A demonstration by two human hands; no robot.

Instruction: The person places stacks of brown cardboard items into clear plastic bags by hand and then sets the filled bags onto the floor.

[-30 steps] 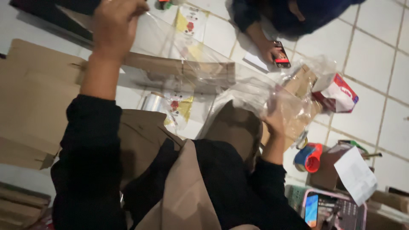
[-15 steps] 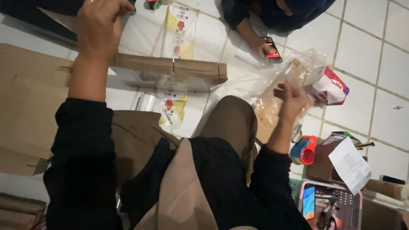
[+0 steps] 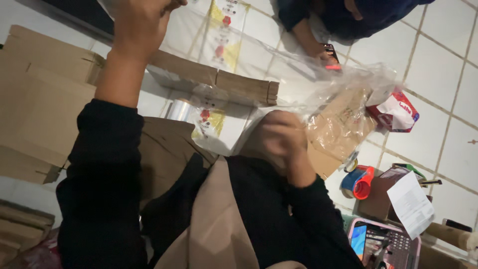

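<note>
Two hands stretch our clear plastic bag (image 3: 298,79) over the tiled floor (image 3: 448,74): left hand (image 3: 142,25) raised, clenched on one end, right hand (image 3: 281,137) gripping the other near the cardboard stack (image 3: 219,79).

Clear plastic bag (image 3: 298,74) centre; red-white packet (image 3: 396,112) right; white slip (image 3: 411,204) lower right; lit phone screen (image 3: 358,238) bottom.

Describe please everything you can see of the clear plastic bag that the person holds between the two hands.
The clear plastic bag is thin, glossy and wrinkled, and the tiles show through it. It is stretched across the view from the left hand near the top edge down to the right hand. Both hands pinch it. It hangs above a folded cardboard stack. Its far end is crumpled over a brown parcel.
</note>
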